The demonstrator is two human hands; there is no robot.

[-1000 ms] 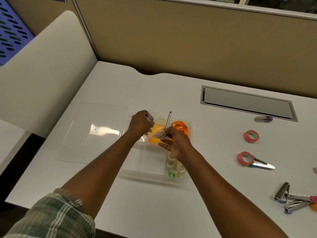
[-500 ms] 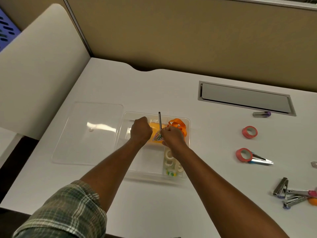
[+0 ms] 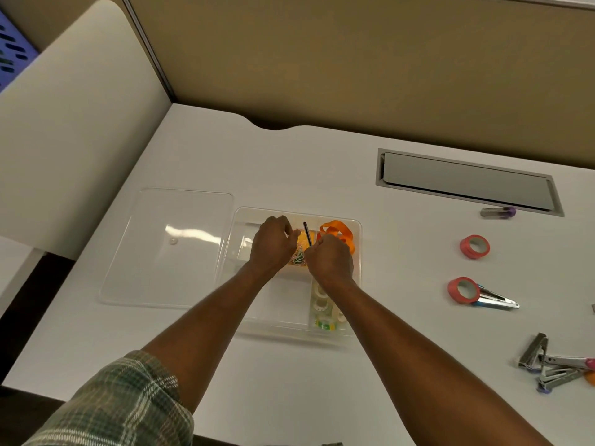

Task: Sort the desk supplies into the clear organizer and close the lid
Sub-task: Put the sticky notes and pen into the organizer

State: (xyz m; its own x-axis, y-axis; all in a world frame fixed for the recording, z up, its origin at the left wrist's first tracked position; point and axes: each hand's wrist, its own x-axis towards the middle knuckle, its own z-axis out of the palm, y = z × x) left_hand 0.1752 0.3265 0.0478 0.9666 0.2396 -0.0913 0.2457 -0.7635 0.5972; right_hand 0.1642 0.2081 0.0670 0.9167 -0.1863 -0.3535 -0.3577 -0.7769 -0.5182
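Observation:
The clear organizer [image 3: 239, 217] sits mid-desk, its clear lid [image 3: 167, 249] flat on the desk to its left. Inside are orange sticky notes [image 3: 303, 242], an orange looped band [image 3: 335, 228] and white tape rolls [image 3: 322, 305]. My right hand [image 3: 330, 259] grips a thin dark rod [image 3: 306, 232] in a fist; the rod points away from me. A bunch of coloured paper clips [image 3: 297, 257] hangs between my hands. My left hand [image 3: 272, 246] is curled over the bunch, pinching at it.
To the right on the white desk lie two red tape rolls [image 3: 475, 246] [image 3: 463, 289], a blue-and-metal clip [image 3: 497, 301], several staple removers [image 3: 547, 370] and a purple-capped tube [image 3: 498, 212]. A grey cable hatch [image 3: 467, 183] lies behind them. Partition walls stand at the back and left.
My right hand turned from palm-up into a fist and brought the rod upright over the organizer. Both hands closed in on the paper clips. My left hand no longer shows the small clear item.

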